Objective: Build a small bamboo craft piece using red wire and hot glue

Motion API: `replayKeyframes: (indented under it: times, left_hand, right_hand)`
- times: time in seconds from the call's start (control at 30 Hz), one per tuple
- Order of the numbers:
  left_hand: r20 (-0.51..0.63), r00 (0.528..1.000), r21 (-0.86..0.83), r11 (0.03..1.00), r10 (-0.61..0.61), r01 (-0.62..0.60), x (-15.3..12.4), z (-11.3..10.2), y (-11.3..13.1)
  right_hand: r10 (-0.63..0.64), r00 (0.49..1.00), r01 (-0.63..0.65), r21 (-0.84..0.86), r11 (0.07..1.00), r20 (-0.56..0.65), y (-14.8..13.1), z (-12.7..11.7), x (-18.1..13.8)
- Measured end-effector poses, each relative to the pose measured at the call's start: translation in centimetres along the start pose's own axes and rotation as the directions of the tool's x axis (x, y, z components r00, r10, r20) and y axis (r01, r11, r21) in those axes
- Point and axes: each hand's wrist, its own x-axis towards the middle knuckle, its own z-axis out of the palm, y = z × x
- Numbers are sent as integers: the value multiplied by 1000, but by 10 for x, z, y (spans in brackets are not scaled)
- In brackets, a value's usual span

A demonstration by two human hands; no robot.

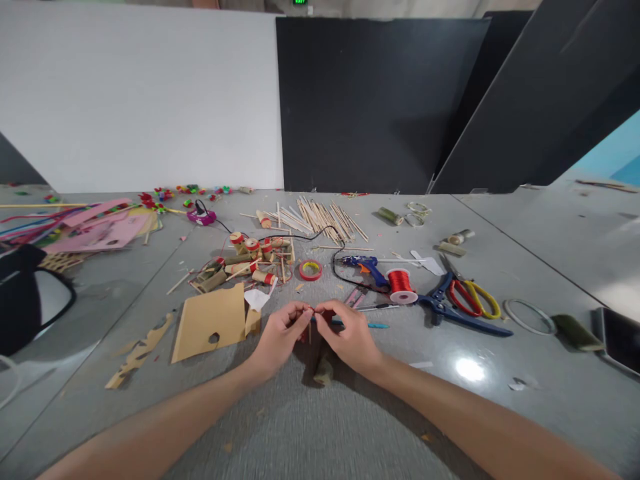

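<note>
My left hand (285, 335) and my right hand (347, 332) meet in the middle, thumbs and forefingers pinched. A small red piece (313, 310) shows between the fingertips; it is too small to tell whether it is wire or thread. Below the fingers, a thin stick (310, 331) shows in the shadow, partly hidden. Under my hands lies a dark bamboo piece (324, 369). A blue pen (377, 325) sticks out from behind my right hand. Just beyond are a roll of red tape (311, 270) and a spool of red wire (401, 287).
A cluster of bamboo pieces (240, 260) and brown cardboard (200, 327) lie left. Thin sticks (330, 219) lie at the back. To the right are a blue glue gun (367, 267) with its black cord, blue-handled pruners (450, 312), scissors (475, 298) and a phone (617, 339).
</note>
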Motion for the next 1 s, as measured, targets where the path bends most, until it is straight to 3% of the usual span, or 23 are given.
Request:
replayKeyframes:
  times: [0.4,1.0]
  left_hand:
    - [19,1000,-50,999,1,0,0,0,0]
    - [-3,1000,-71,997,-26,25,0,0,-1]
  right_hand:
    - [56,998,-55,74,996,-15,7,2,2]
    - [64,997,-67,52,996,42,3,0,4]
